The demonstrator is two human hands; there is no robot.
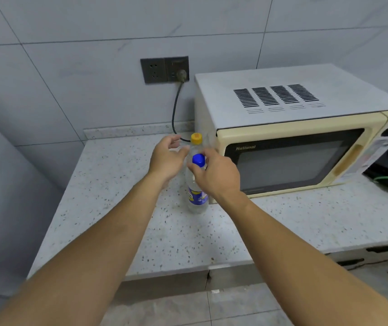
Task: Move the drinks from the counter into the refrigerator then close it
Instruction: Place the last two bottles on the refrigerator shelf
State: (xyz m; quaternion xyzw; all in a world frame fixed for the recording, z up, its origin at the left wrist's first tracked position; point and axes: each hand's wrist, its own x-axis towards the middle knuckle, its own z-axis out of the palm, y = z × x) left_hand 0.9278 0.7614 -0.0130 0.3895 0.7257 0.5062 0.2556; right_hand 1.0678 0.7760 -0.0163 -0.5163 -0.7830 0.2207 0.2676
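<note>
Right now, from the head camera, you are reaching both hands to two clear plastic bottles standing upright on the speckled counter (122,208), just left of the microwave (294,142). Your right hand (216,177) is pinching the neck of the blue-capped bottle (197,184); your left hand (167,158) is hovering apart, fingers loosely spread, beside the yellow-capped bottle (196,140) behind it. Both are looking full, so probably weighty, smooth and slightly squashy; gripping the body or just below the cap seems safest.
</note>
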